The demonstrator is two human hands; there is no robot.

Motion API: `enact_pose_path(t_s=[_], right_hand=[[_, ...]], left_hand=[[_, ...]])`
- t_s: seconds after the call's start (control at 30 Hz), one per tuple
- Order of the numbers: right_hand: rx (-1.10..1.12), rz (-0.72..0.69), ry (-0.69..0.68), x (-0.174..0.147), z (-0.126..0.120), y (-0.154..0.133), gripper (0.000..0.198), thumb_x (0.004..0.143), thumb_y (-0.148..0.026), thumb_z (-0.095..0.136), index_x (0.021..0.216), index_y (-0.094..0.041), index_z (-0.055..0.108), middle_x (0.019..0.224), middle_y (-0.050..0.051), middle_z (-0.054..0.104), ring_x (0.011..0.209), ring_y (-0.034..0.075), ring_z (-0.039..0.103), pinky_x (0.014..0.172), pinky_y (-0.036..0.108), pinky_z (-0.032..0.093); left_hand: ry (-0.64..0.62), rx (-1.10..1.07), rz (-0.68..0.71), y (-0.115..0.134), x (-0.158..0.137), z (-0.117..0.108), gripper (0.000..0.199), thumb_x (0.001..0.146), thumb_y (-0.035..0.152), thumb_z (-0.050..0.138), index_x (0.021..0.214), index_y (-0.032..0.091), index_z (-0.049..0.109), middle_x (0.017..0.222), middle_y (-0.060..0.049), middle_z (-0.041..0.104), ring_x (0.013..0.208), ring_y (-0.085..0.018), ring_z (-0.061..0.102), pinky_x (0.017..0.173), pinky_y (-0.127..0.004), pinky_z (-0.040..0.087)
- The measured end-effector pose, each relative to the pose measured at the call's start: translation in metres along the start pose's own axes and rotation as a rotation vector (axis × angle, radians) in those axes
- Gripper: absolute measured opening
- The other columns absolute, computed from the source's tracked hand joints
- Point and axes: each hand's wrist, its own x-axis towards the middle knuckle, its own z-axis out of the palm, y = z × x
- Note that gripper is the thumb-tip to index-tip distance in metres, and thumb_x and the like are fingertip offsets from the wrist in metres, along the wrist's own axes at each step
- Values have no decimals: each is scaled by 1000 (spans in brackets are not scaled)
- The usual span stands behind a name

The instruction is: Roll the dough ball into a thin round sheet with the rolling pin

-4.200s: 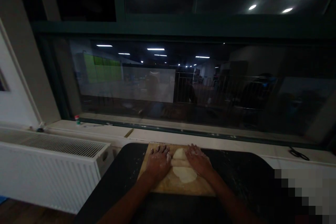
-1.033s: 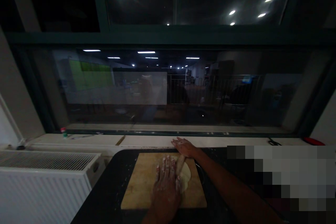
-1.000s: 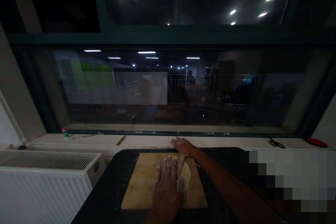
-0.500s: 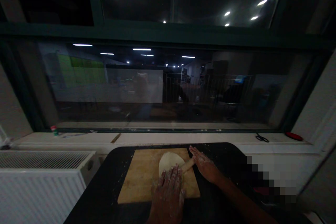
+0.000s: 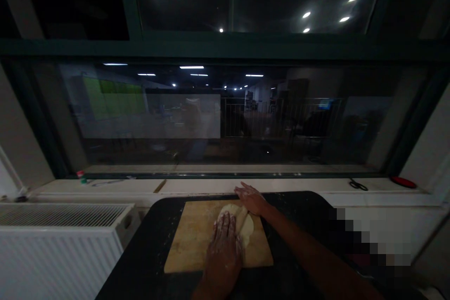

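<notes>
A round, flat sheet of pale dough (image 5: 248, 231) lies on a wooden board (image 5: 190, 225). Across the dough runs a slim rolling pin (image 5: 242, 219), slanting between my two hands. My left hand (image 5: 225, 239), dusted with flour, lies flat over the dough's left part, fingers stretched forward; its palm side hides the pin's near end. My right hand (image 5: 251, 200) rests with its palm over the pin's far end, fingers stretched out past the board's back edge. Floury patches show on both hands.
The board sits on a black table (image 5: 140, 253) with flour specks. On the windowsill (image 5: 200, 186) behind are scissors (image 5: 358, 184), a red round object (image 5: 403, 182) and a small red-and-green container (image 5: 81, 177). A white radiator (image 5: 63, 248) stands left of the table.
My right hand has swung left and away from me, turning the rolling pin more upright in view. My left hand's fingers now cover the dough's left side, and dough shows right of the pin.
</notes>
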Motion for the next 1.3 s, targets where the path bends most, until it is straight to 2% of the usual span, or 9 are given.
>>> enact_pose_path(t_s=[0.1,0.23,0.33,0.43,0.53,0.7,0.83,1.03,1.3], right_hand=[[7,6,23,-53,-13,6,43,102,-24,30,135,-19,58,144,9,54,139,20,42,118,48,31],[88,187,110,-128,-30,4,44,105,-37,30,140,-29,54,147,4,52,141,22,40,116,53,34],[101,239,123,-159,-37,-3,43,104,-42,33,143,-33,49,149,1,49,142,22,38,117,53,32],[77,267,114,-152,-37,-8,43,104,-44,33,139,-31,55,146,1,52,142,23,38,117,54,31],[30,272,68,-115,-32,-7,45,104,-38,29,132,-25,62,140,4,58,143,25,37,117,55,27],[-38,302,-1,-37,-27,-1,50,102,-31,31,150,-21,40,155,9,38,146,29,28,115,61,26],[-22,193,-46,-5,-23,5,45,101,-34,36,142,-24,52,149,6,48,141,26,39,113,53,35],[-42,108,-14,-42,-18,8,41,95,-22,41,128,-17,65,134,12,63,128,26,56,110,41,42],[-106,261,100,-128,-27,-32,49,103,-34,27,131,-18,63,131,13,65,122,28,60,105,42,46]], left_hand=[[28,-35,43,18,-3,-9,49,95,23,43,143,10,46,146,-14,52,135,-26,49,105,-43,48],[131,-93,114,40,-13,-18,50,94,26,44,144,16,47,147,-6,52,133,-24,50,106,-42,46],[159,-100,140,50,-20,-23,51,94,32,44,143,17,49,148,-4,52,134,-23,49,105,-40,45],[123,-102,139,46,-16,-26,51,96,32,42,144,18,47,150,-2,49,136,-21,47,107,-39,43],[47,-101,133,24,0,-21,50,98,30,41,147,20,42,151,-2,49,138,-20,45,112,-39,39],[-21,-45,44,-20,27,12,53,100,28,37,151,14,33,153,-15,43,144,-28,36,110,-49,40],[3,-1,-58,-29,30,33,55,101,26,30,154,9,24,151,-20,44,141,-30,39,105,-50,45],[60,39,-41,-18,27,27,55,99,25,39,150,8,33,153,-19,41,145,-31,31,110,-50,41],[48,-15,131,-5,2,-7,52,96,25,45,146,11,42,150,-12,48,142,-27,39,115,-48,36]])
